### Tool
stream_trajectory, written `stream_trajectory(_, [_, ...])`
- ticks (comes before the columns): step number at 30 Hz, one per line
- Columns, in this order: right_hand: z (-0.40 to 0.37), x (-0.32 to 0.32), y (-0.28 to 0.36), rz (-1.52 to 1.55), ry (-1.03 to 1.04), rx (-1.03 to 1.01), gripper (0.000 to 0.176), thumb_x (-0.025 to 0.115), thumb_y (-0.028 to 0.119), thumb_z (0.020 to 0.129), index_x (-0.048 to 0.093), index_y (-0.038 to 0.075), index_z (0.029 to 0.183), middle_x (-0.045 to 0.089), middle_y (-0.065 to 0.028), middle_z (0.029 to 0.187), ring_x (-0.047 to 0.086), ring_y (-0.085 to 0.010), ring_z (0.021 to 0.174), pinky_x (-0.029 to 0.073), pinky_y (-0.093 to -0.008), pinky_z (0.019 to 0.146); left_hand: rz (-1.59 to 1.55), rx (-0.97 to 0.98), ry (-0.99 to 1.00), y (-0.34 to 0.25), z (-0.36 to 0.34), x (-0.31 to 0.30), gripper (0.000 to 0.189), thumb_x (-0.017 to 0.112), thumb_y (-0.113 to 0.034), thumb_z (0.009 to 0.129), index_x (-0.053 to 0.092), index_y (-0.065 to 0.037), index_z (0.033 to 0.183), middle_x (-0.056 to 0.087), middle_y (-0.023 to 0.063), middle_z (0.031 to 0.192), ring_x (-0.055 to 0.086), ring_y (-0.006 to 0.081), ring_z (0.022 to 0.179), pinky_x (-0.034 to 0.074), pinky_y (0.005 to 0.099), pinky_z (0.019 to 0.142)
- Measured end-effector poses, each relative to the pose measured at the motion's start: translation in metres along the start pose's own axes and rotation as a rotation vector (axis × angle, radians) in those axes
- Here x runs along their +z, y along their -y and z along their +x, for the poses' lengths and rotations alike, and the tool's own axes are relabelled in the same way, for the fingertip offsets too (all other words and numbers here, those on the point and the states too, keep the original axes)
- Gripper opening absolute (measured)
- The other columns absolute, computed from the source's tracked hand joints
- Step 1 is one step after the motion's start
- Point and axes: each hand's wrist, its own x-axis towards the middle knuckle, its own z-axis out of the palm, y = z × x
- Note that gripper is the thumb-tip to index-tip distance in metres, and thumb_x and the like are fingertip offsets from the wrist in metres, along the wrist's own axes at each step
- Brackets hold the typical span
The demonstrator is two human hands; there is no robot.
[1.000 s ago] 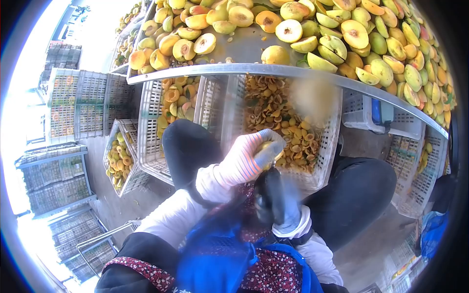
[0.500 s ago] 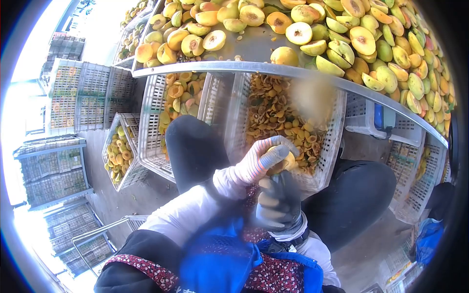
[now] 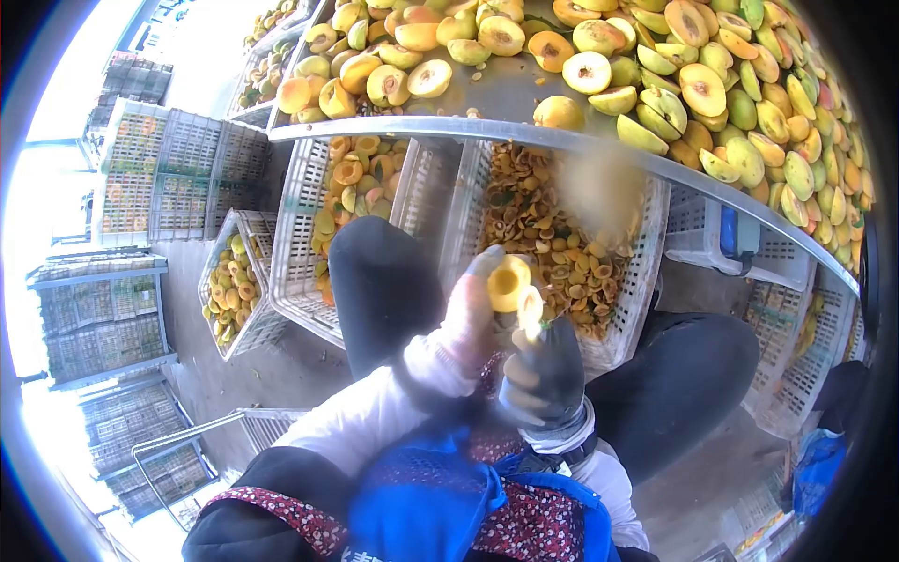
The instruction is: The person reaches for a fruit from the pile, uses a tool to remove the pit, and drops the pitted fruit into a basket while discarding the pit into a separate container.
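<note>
My left hand (image 3: 473, 304), in a light, pinkish glove, holds a yellow peach half (image 3: 508, 283) between thumb and fingers. Its round hollow faces up toward me. Close against it is my right hand (image 3: 546, 375), in a dark grey glove with lighter fingertips, its fingers curled. A pale, wet-looking piece of fruit (image 3: 531, 312) sits just above the right fingers, beside the peach half. Whatever the right fist grips is hidden. Under both hands stands a white crate (image 3: 629, 304) with many brownish cut pieces and pits (image 3: 529, 225).
A metal-edged table (image 3: 440, 125) heaped with peach halves (image 3: 702, 89) spans the top. Another crate (image 3: 298, 234) of halves stands left of my knees, with a smaller crate (image 3: 234, 290) beyond it. Stacked crates (image 3: 178, 178) line the left; more crates (image 3: 782, 347) are at right.
The left hand has turned and lifted a little, so the peach half's hollow now shows. The pale piece has come into view by the right fingers. The camera view has shifted slightly.
</note>
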Motion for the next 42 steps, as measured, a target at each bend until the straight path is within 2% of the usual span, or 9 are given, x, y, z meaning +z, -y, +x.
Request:
stream_trajectory(6, [-0.002,0.004,0.006,-0.180,-0.350,-0.116,0.048,0.035,0.051,0.098,0.057,0.008,0.093,0.036,0.0021,0.059,0.032,-0.0072,0.041,0.027,-0.0236,0.037,0.612,1.137,-0.056,-0.091,-0.012,-0.032,0.031,0.061,-0.027,0.090,0.061,-0.001,0.105,0.063,0.0076,0.101,0.060,0.0162,0.090,0.048,0.0287,0.082])
stream_trajectory(7, [-0.002,0.005,0.008,-0.232,-0.364,-0.127,0.048,0.036,0.051,0.098,0.057,0.008,0.093,0.035,0.0022,0.059,0.032,-0.0074,0.042,0.027,-0.0237,0.037,1.232,1.513,-0.263,-0.128,-0.009,-0.038,0.028,0.065,-0.023,0.088,0.059,-0.003,0.107,0.063,0.0102,0.091,0.060,0.0201,0.080,0.050,0.0301,0.074])
stream_trajectory(11, [0.008,0.023,0.001,-0.531,-0.790,-0.211,0.046,0.045,0.055,0.093,0.056,0.011,0.087,0.042,0.0016,0.059,0.037,-0.0108,0.044,0.028,-0.0234,0.038,1.708,1.631,-0.789,-0.192,0.003,-0.033,0.048,0.074,-0.027,0.078,0.055,-0.003,0.115,0.062,0.0141,0.101,0.061,0.0290,0.089,0.049,0.0378,0.081])
stream_trajectory(21, [0.011,0.019,0.003,-0.659,-0.922,-0.370,0.036,0.055,0.046,0.091,0.056,0.010,0.091,0.050,-0.0018,0.056,0.044,-0.0139,0.038,0.034,-0.0268,0.034,2.235,0.949,-0.374,-0.217,0.130,0.088,0.066,0.075,-0.039,0.072,0.050,-0.003,0.121,0.063,0.0192,0.103,0.060,0.0338,0.098,0.049,0.0374,0.085])
stream_trajectory(26, [0.011,0.017,0.013,-1.041,-0.833,-0.591,0.030,0.052,0.033,0.093,0.055,0.004,0.095,0.051,-0.0024,0.057,0.045,-0.0120,0.041,0.036,-0.0274,0.037,1.944,1.325,0.183,-0.146,0.051,0.084,0.058,0.074,-0.024,0.075,0.048,-0.006,0.123,0.061,0.0134,0.103,0.060,0.0265,0.094,0.050,0.0383,0.081])
stream_trajectory(31, [0.021,0.030,0.019,-1.370,-0.914,-0.729,0.017,0.052,0.018,0.091,0.054,0.003,0.097,0.050,-0.0021,0.061,0.045,-0.0102,0.043,0.037,-0.0271,0.039,1.961,0.477,0.801,-0.082,-0.001,0.063,0.092,0.079,-0.008,0.062,0.032,-0.008,0.141,0.051,0.0174,0.123,0.053,0.0346,0.112,0.044,0.0372,0.094])
stream_trajectory(34, [0.019,0.040,0.015,-0.987,-0.837,-0.682,0.019,0.061,0.024,0.090,0.054,0.008,0.099,0.050,-0.0006,0.059,0.044,-0.0091,0.042,0.036,-0.0235,0.036,1.709,0.786,0.783,-0.065,0.004,0.042,0.095,0.081,-0.010,0.066,0.026,-0.009,0.144,0.050,0.0148,0.126,0.052,0.0308,0.115,0.043,0.0376,0.095])
stream_trajectory(37, [0.026,0.053,0.008,-0.696,-0.889,-0.610,0.018,0.061,0.023,0.091,0.053,0.009,0.101,0.049,-0.0001,0.060,0.045,-0.0089,0.043,0.036,-0.0232,0.036,0.767,0.183,0.600,-0.039,-0.015,0.035,0.091,0.080,-0.012,0.071,0.026,-0.008,0.144,0.048,0.0115,0.129,0.050,0.0256,0.116,0.043,0.0381,0.097])
stream_trajectory(42, [0.029,0.052,0.002,-1.489,-0.965,-0.616,0.016,0.057,0.021,0.093,0.053,0.006,0.090,0.055,-0.0034,0.066,0.049,-0.0161,0.045,0.039,-0.0277,0.042,0.461,0.400,0.237,-0.004,-0.010,0.023,0.038,0.046,-0.037,0.098,0.053,-0.005,0.117,0.062,0.0040,0.095,0.058,0.0110,0.088,0.047,0.0258,0.081])
